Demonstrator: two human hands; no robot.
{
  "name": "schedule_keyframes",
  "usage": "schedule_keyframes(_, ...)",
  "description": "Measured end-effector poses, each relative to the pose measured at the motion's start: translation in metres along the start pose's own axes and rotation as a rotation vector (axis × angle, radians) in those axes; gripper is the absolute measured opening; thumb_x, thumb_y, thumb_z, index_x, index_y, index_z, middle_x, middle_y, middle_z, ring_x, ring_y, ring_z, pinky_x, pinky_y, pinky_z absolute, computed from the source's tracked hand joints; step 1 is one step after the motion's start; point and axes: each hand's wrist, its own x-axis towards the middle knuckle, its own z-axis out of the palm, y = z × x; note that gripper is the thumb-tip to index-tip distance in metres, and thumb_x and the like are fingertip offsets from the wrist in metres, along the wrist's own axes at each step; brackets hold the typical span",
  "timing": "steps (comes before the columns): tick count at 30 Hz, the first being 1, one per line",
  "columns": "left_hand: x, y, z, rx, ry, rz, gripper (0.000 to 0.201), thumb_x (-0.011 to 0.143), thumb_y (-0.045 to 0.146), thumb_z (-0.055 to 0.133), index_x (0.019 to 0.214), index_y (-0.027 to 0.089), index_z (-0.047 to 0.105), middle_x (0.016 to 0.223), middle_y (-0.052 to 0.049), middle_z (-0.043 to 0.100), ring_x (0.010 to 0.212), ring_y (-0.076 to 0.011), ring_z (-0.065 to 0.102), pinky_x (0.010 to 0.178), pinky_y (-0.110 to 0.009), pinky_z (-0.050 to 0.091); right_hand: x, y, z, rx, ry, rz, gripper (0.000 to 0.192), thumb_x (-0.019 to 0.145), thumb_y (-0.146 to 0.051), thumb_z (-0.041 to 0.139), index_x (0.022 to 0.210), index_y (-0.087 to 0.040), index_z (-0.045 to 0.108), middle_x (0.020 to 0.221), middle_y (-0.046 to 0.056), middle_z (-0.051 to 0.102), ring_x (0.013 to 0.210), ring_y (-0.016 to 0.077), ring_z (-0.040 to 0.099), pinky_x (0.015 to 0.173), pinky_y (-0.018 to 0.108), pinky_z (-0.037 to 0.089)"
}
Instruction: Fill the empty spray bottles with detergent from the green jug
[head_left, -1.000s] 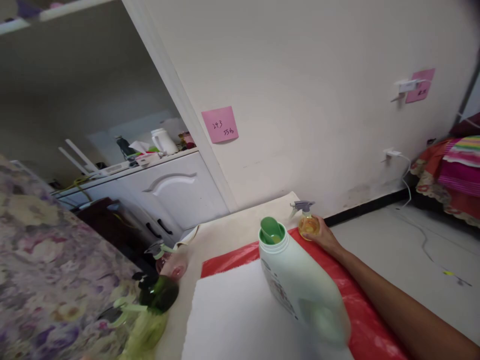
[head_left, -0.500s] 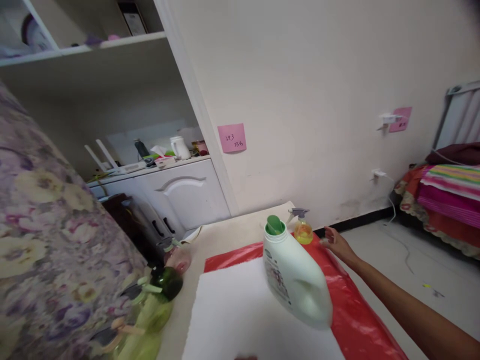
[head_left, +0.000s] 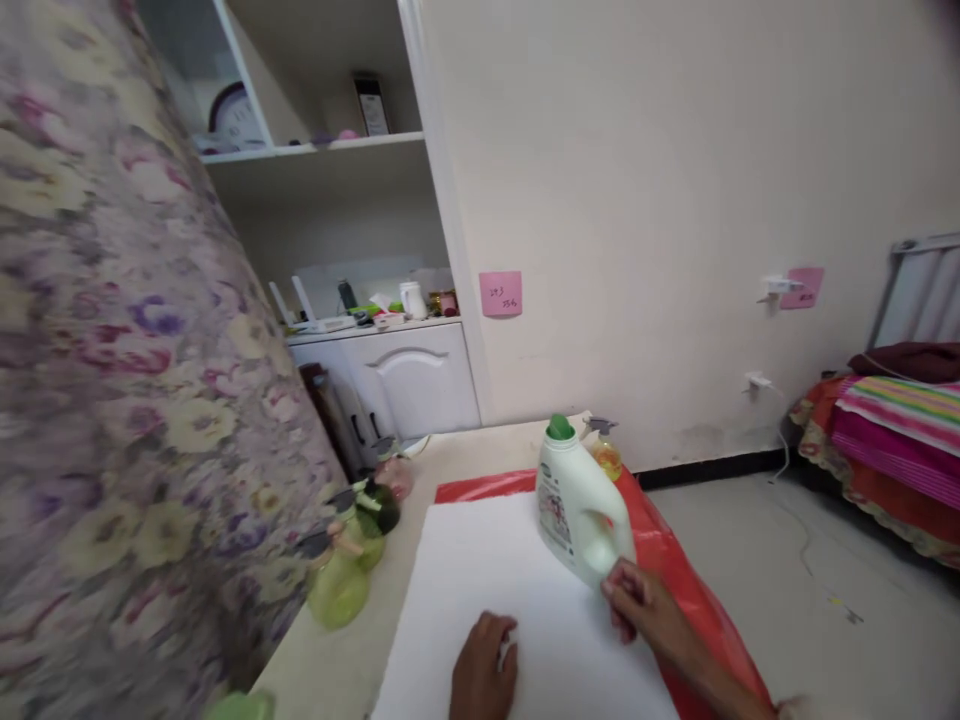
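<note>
A white detergent jug [head_left: 576, 505] with a green cap stands on the white sheet [head_left: 495, 560], which lies over a red plastic sheet [head_left: 664, 555]. My right hand [head_left: 637, 603] is at the jug's near lower end with its fingers curled against it; whether it grips the jug is unclear. My left hand [head_left: 484, 675] rests on the white sheet near the front edge, fingers curled under. A small yellow spray bottle [head_left: 606, 457] stands just behind the jug, apart from both hands.
Green [head_left: 337, 588], dark green [head_left: 379, 512] and pink [head_left: 397, 478] spray bottles stand along the beige table's [head_left: 480, 450] left edge. A floral curtain [head_left: 112, 400] fills the left. A white cabinet [head_left: 420, 380] stands behind, a bed [head_left: 892, 440] at the right.
My right hand let go of the yellow spray bottle and drew back to the jug's near end. My left hand came into view on the white sheet. The camera pulled back and turned left.
</note>
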Motion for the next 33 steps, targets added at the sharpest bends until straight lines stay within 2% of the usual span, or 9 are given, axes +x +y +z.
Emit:
schedule_keyframes(3, -0.006, 0.012, -0.011, -0.111, -0.044, -0.07, 0.026, 0.072, 0.014, 0.054, 0.092, 0.02, 0.069, 0.086, -0.006, 0.069, 0.079, -0.0215, 0.064, 0.077, -0.034, 0.053, -0.021, 0.015, 0.042, 0.018, -0.152, 0.034, 0.034, 0.082, -0.053, 0.051, 0.069, -0.022, 0.046, 0.052, -0.006, 0.055, 0.043, 0.0114, 0.053, 0.045, 0.022, 0.039)
schedule_keyframes(7, -0.026, 0.011, -0.034, -0.145, 0.009, -0.142, 0.027, 0.079, 0.021, 0.052, 0.1, 0.02, 0.068, 0.092, -0.007, 0.073, 0.086, -0.0202, 0.067, 0.079, -0.032, 0.053, -0.033, 0.036, 0.062, -0.021, -0.292, 0.037, 0.027, 0.083, -0.046, 0.049, 0.07, -0.023, 0.047, 0.053, -0.006, 0.054, 0.046, 0.0121, 0.053, 0.048, 0.023, 0.039)
schedule_keyframes(10, -0.046, -0.004, -0.056, -0.169, 0.176, -0.233, 0.028, 0.08, 0.032, 0.054, 0.102, 0.019, 0.067, 0.094, -0.008, 0.074, 0.087, -0.0219, 0.068, 0.08, -0.034, 0.054, -0.031, 0.046, 0.061, -0.152, -0.349, 0.0, 0.018, 0.083, -0.037, 0.049, 0.073, -0.023, 0.051, 0.058, -0.005, 0.057, 0.052, 0.0138, 0.056, 0.052, 0.024, 0.04)
schedule_keyframes(13, -0.05, -0.029, -0.085, -0.167, 0.462, -0.357, 0.036, 0.077, 0.041, 0.058, 0.104, 0.018, 0.065, 0.093, -0.007, 0.074, 0.086, -0.0235, 0.07, 0.08, -0.036, 0.056, -0.028, 0.051, 0.059, -0.278, -0.368, -0.037, 0.012, 0.082, -0.031, 0.049, 0.074, -0.023, 0.054, 0.058, -0.004, 0.058, 0.055, 0.015, 0.056, 0.055, 0.025, 0.039)
schedule_keyframes(17, -0.018, -0.064, -0.133, -0.029, 0.733, -0.466, 0.051, 0.08, 0.038, 0.052, 0.125, 0.014, 0.049, 0.123, -0.015, 0.061, 0.117, -0.0281, 0.058, 0.096, -0.041, 0.048, -0.027, 0.052, 0.061, -0.328, -0.366, -0.052, 0.009, 0.08, -0.029, 0.05, 0.075, -0.024, 0.054, 0.058, -0.004, 0.058, 0.055, 0.0155, 0.056, 0.055, 0.025, 0.038)
schedule_keyframes(21, 0.029, -0.087, -0.168, 0.073, 0.792, -0.505, 0.068, 0.066, 0.031, 0.07, 0.126, 0.014, 0.044, 0.134, -0.019, 0.051, 0.132, -0.037, 0.04, 0.106, -0.051, 0.035, -0.027, 0.051, 0.063, -0.327, -0.374, -0.043, 0.008, 0.078, -0.029, 0.051, 0.073, -0.024, 0.052, 0.059, -0.004, 0.057, 0.055, 0.0158, 0.055, 0.054, 0.025, 0.039)
schedule_keyframes(24, 0.051, -0.097, -0.176, 0.08, 0.79, -0.508, 0.071, 0.055, 0.025, 0.078, 0.119, 0.014, 0.046, 0.128, -0.018, 0.055, 0.13, -0.0398, 0.041, 0.103, -0.051, 0.038, -0.026, 0.052, 0.064, -0.316, -0.377, -0.04, 0.007, 0.077, -0.029, 0.052, 0.072, -0.024, 0.052, 0.059, -0.004, 0.056, 0.055, 0.0158, 0.054, 0.053, 0.025, 0.04)
schedule_keyframes(27, 0.058, -0.101, -0.176, 0.04, 0.786, -0.48, 0.061, 0.055, 0.02, 0.076, 0.111, 0.015, 0.051, 0.119, -0.015, 0.061, 0.121, -0.0363, 0.051, 0.099, -0.046, 0.042, -0.024, 0.052, 0.065, -0.321, -0.354, -0.036, 0.006, 0.076, -0.029, 0.053, 0.072, -0.025, 0.053, 0.058, -0.004, 0.056, 0.054, 0.0152, 0.053, 0.052, 0.024, 0.04)
schedule_keyframes(33, 0.058, -0.086, -0.183, -0.131, 0.877, -0.498, 0.048, 0.05, 0.016, 0.074, 0.095, 0.018, 0.058, 0.099, -0.005, 0.067, 0.111, -0.0339, 0.057, 0.098, -0.044, 0.044, -0.022, 0.039, 0.065, -0.342, -0.335, -0.012, 0.003, 0.073, -0.024, 0.055, 0.072, -0.022, 0.058, 0.06, -0.003, 0.058, 0.054, 0.0134, 0.053, 0.052, 0.022, 0.039)
